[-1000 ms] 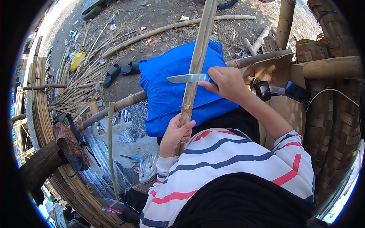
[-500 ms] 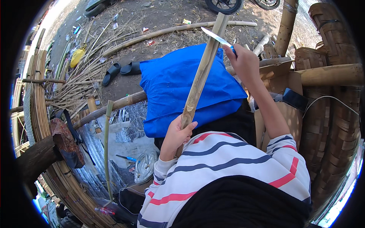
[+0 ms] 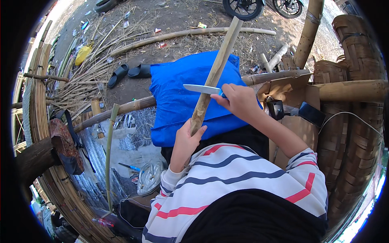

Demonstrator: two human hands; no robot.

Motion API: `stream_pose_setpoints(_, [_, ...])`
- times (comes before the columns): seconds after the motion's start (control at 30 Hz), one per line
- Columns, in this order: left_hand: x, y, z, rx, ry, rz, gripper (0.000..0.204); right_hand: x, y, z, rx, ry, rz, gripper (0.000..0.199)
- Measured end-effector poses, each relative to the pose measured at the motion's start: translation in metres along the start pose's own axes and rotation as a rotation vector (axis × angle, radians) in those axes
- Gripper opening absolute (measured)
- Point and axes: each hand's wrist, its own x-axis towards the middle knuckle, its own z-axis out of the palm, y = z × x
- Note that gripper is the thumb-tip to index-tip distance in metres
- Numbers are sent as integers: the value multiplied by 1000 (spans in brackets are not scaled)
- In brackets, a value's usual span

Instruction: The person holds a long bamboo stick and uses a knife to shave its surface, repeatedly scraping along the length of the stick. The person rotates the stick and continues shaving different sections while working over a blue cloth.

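Note:
A long split piece of bamboo slants up and away over my lap. My left hand is closed round its near end. In my right hand is a knife with a blue handle, gripped in the fist. Its blade lies across the bamboo, roughly at mid-length and a little nearer to me, with the tip pointing left. Beneath the bamboo a blue cloth covers my lap.
A bamboo rail runs across in front. Dark slippers and bamboo strips lie on the ground. A cardboard box with a phone is at right, near woven bamboo. Another blue-handled knife lies on the silvery mat.
My right hand and the knife have come down the bamboo toward me, from near its far end to about its middle. My left hand keeps its hold on the near end.

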Motion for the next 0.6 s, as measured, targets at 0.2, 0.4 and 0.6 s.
stream_pose_setpoints(0.2, [9, 17, 1, -13, 16, 61, 28, 9, 4, 5, 3, 101, -149, 41])
stream_pose_setpoints(0.4, [12, 25, -2, -43, 5, 90, 29, 20, 1, -1, -39, 177, -167, 41])
stream_pose_setpoints(0.6, [10, 19, -3, -78, -47, 28, 35, 14, 11, -6, 508, 91, 142, 41])
